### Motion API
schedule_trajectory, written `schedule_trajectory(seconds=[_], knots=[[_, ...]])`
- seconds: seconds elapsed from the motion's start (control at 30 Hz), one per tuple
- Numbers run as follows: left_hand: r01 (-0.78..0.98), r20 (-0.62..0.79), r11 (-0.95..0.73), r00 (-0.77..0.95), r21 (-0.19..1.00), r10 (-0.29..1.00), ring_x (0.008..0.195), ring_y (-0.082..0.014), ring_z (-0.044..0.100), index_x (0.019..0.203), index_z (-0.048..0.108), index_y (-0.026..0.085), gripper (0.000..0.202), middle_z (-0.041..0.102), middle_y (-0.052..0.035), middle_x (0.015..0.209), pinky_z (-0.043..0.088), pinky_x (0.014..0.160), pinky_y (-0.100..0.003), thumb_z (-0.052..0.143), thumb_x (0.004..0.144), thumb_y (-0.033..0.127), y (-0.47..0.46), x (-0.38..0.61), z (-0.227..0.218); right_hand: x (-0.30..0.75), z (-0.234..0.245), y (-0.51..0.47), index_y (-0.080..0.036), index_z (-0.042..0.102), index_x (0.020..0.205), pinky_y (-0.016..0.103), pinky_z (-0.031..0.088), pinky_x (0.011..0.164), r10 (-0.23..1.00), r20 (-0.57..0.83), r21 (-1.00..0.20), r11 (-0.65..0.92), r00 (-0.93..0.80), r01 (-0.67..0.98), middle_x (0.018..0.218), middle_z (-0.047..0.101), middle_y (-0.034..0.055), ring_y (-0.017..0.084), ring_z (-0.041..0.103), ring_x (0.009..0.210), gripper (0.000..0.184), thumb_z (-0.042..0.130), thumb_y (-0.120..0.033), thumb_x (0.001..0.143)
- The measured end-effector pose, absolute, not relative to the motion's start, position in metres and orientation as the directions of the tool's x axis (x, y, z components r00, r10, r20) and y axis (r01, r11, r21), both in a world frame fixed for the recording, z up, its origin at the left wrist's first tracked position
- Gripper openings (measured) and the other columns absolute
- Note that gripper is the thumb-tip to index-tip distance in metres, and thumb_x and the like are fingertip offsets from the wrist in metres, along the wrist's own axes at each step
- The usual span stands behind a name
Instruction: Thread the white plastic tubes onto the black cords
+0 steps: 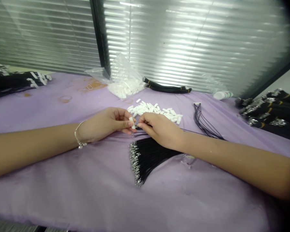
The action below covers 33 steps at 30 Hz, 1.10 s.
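Between thumb and fingers, my left hand (108, 124) pinches a small white plastic connector housing (132, 122). Right beside it, my right hand (160, 129) is closed in a pinch on the end of a thin black wire (137, 128), its metal tip close to the housing. I cannot tell whether the tip is inside it. Below my right hand lies a fanned bundle of black wires (154, 154) with silver metal terminals (135, 164) pointing left. A loose pile of white housings (168, 112) spreads just behind both hands.
A purple cloth (87, 190) covers the table. Behind stand a clear bag of white housings (125, 87) and tied black wire bundles (168, 88). Wires joined to a white housing (205, 122) lie right of my hands. More bundles (275, 109) are stacked far right, others (16, 80) far left.
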State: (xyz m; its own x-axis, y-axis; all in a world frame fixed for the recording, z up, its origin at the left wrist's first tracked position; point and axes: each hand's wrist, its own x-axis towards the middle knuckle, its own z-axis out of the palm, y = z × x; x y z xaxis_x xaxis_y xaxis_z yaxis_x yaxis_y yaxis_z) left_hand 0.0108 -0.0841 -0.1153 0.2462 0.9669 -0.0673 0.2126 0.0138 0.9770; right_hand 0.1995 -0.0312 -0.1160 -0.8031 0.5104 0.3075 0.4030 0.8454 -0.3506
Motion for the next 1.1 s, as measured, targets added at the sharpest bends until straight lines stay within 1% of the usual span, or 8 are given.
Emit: schedule_trajectory(seconds=[0.17, 0.43, 0.53, 0.63, 0.7, 0.8, 0.93, 1.1], knots=[[0.231, -0.038, -0.025, 0.267, 0.973, 0.963, 0.077, -0.0122, 0.063, 0.080, 0.057, 0.017, 0.017, 0.065, 0.0008, 0.079, 0.050, 0.077, -0.023, 0.061, 0.075, 0.032, -0.0852, 0.0105, -0.1162, 0.1987, -0.1162, -0.0307, -0.014, 0.055, 0.085, 0.023, 0.034, 0.067, 0.496, 0.287, -0.371, 0.846, -0.819, 0.383, 0.082, 0.059, 0.0026, 0.012, 0.050, 0.075, 0.018, 0.040, -0.024, 0.087], [0.143, -0.065, 0.026, 0.270, 0.989, 0.961, 0.075, -0.0070, 0.061, 0.082, 0.058, 0.015, 0.014, 0.064, 0.0014, 0.078, 0.048, 0.074, -0.015, 0.060, 0.077, 0.028, -0.0849, 0.0099, -0.1160, 0.2002, -0.1158, -0.0299, -0.015, 0.054, 0.079, 0.020, 0.034, 0.063, 0.488, 0.310, -0.443, 0.833, -0.816, 0.330, 0.075, 0.058, -0.0002, 0.009, 0.049, 0.068, 0.013, 0.043, -0.022, 0.083], [0.128, -0.060, 0.025, 0.278, 0.991, 0.959, 0.074, -0.0063, 0.061, 0.082, 0.058, 0.015, 0.015, 0.064, 0.0010, 0.078, 0.048, 0.072, -0.014, 0.059, 0.078, 0.029, -0.0842, 0.0096, -0.1159, 0.2000, -0.1147, -0.0321, -0.015, 0.054, 0.081, 0.020, 0.034, 0.062, 0.479, 0.297, -0.482, 0.822, -0.826, 0.303, 0.074, 0.058, -0.0010, 0.008, 0.049, 0.067, 0.013, 0.045, -0.023, 0.082], [0.128, -0.057, 0.022, 0.279, 0.991, 0.959, 0.074, -0.0066, 0.061, 0.082, 0.058, 0.015, 0.015, 0.065, 0.0007, 0.079, 0.048, 0.072, -0.014, 0.059, 0.078, 0.029, -0.0837, 0.0094, -0.1167, 0.1996, -0.1142, -0.0338, -0.015, 0.055, 0.085, 0.021, 0.035, 0.063, 0.477, 0.279, -0.492, 0.817, -0.833, 0.302, 0.078, 0.058, -0.0002, 0.008, 0.050, 0.068, 0.013, 0.045, -0.023, 0.081], [0.131, -0.062, 0.026, 0.278, 0.991, 0.959, 0.076, -0.0076, 0.061, 0.083, 0.057, 0.015, 0.015, 0.065, 0.0000, 0.080, 0.048, 0.074, -0.016, 0.059, 0.078, 0.029, -0.0836, 0.0095, -0.1173, 0.1995, -0.1147, -0.0337, -0.015, 0.054, 0.085, 0.021, 0.035, 0.062, 0.493, 0.276, -0.489, 0.811, -0.825, 0.320, 0.077, 0.057, -0.0002, 0.008, 0.049, 0.067, 0.012, 0.045, -0.020, 0.079], [0.132, -0.061, 0.025, 0.278, 0.991, 0.959, 0.078, -0.0086, 0.061, 0.083, 0.056, 0.015, 0.015, 0.065, -0.0008, 0.082, 0.049, 0.077, -0.019, 0.059, 0.078, 0.029, -0.0837, 0.0098, -0.1176, 0.1993, -0.1163, -0.0318, -0.015, 0.053, 0.079, 0.020, 0.033, 0.059, 0.495, 0.283, -0.467, 0.819, -0.822, 0.333, 0.072, 0.055, -0.0017, 0.008, 0.046, 0.064, 0.008, 0.046, -0.017, 0.077], [0.159, -0.035, -0.009, 0.274, 0.987, 0.961, 0.075, -0.0082, 0.061, 0.083, 0.056, 0.014, 0.016, 0.065, -0.0002, 0.080, 0.049, 0.073, -0.018, 0.059, 0.077, 0.029, -0.0845, 0.0103, -0.1173, 0.1993, -0.1174, -0.0287, -0.015, 0.051, 0.076, 0.020, 0.033, 0.059, 0.477, 0.274, -0.441, 0.834, -0.835, 0.332, 0.069, 0.054, -0.0021, 0.007, 0.045, 0.062, 0.009, 0.045, -0.020, 0.080], [0.229, -0.021, -0.040, 0.260, 0.973, 0.965, 0.075, -0.0095, 0.061, 0.083, 0.055, 0.014, 0.018, 0.064, -0.0007, 0.079, 0.050, 0.074, -0.020, 0.059, 0.077, 0.031, -0.0860, 0.0115, -0.1164, 0.1997, -0.1179, -0.0271, -0.015, 0.051, 0.077, 0.021, 0.033, 0.061, 0.456, 0.260, -0.386, 0.857, -0.851, 0.341, 0.074, 0.056, -0.0009, 0.008, 0.046, 0.066, 0.013, 0.043, -0.023, 0.083]])
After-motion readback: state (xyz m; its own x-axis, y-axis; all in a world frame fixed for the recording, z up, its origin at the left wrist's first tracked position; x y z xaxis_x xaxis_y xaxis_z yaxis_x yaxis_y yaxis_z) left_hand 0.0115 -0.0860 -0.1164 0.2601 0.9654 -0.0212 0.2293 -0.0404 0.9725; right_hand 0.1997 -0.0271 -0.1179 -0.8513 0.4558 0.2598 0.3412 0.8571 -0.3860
